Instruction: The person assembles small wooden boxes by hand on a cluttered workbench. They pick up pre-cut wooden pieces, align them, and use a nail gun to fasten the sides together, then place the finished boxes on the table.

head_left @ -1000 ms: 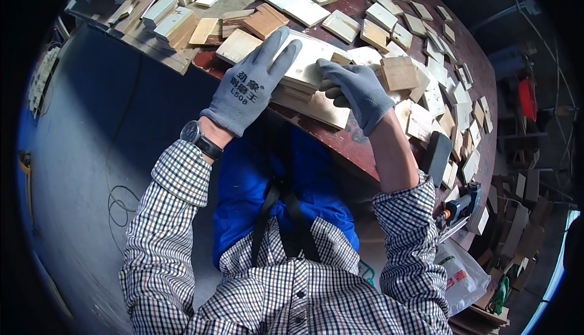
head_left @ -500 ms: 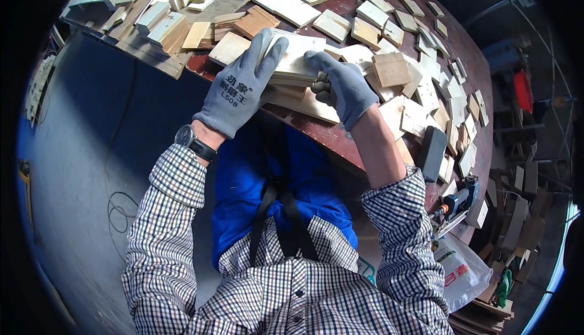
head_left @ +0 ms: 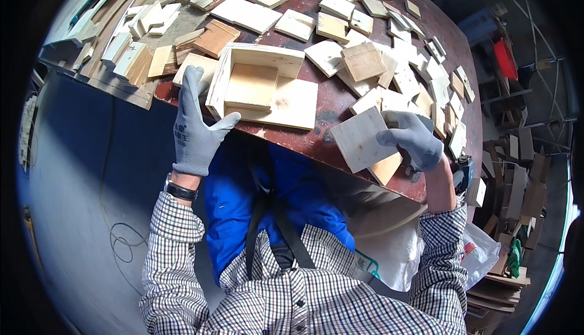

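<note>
A three-sided wooden frame [head_left: 292, 101] of pale boards rests near the table's front edge, with a smaller tan block [head_left: 250, 85] lying inside it. My left hand [head_left: 198, 131], in a grey glove, is against the frame's left board, fingers stretched upward and thumb apart. Farther right, my right hand [head_left: 417, 140], gloved too, pinches a square greyish wooden board [head_left: 360, 140] by its right side. This board is tilted over the table edge, and another light piece [head_left: 386, 167] shows partly beneath it. Some fingers of the right hand are hidden.
Many loose wood pieces [head_left: 295, 26] cover the dark red table [head_left: 316, 137]. Longer boards and stacked blocks [head_left: 131, 61] lie at the left. A clear plastic bag [head_left: 480, 256] and piled boards [head_left: 523, 195] are at lower right. A coiled cable [head_left: 125, 237] lies on the floor.
Both hands were together on the wooden pieces. My right hand has moved right and nearer, now with the square board. The frame's inside shows, and my left hand has opened out at its left.
</note>
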The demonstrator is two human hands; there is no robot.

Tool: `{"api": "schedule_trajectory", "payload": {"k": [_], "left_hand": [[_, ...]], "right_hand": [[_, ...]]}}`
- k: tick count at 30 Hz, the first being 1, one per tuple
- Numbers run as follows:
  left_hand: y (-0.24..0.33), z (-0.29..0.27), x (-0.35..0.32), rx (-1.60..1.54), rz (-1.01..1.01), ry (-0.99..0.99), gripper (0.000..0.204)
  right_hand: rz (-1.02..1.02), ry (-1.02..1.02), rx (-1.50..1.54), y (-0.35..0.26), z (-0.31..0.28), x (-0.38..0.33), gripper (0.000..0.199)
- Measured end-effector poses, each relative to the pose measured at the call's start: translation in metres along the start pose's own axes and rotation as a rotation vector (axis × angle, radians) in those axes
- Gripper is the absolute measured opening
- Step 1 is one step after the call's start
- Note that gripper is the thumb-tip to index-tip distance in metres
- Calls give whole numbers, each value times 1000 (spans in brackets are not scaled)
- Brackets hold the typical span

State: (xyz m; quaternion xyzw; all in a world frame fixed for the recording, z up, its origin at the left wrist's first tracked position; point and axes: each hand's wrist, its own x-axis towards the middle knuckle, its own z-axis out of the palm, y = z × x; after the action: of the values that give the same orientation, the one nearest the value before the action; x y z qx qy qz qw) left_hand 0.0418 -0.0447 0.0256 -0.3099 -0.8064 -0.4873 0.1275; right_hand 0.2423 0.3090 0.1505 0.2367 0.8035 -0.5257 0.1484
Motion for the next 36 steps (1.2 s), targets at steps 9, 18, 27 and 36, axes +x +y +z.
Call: {"api": "schedule_trajectory", "payload": {"k": [9,18,27,36], "left_hand": [[-12,19,0,8,-128,-36,111],[-13,20,-8,34,-136,-26,88],[-26,18,-13,108,-120,-54,68],[-22,22,-12,83,-78,-2,59]], "right_hand": [[-155,-324,-234,-24,-3,49,60],[-262,-220,-195,-23,-7,37,70],[-891,523,-1429,-2,62,8,50],[-889,649,-1440,42,101,-20,55]]}}
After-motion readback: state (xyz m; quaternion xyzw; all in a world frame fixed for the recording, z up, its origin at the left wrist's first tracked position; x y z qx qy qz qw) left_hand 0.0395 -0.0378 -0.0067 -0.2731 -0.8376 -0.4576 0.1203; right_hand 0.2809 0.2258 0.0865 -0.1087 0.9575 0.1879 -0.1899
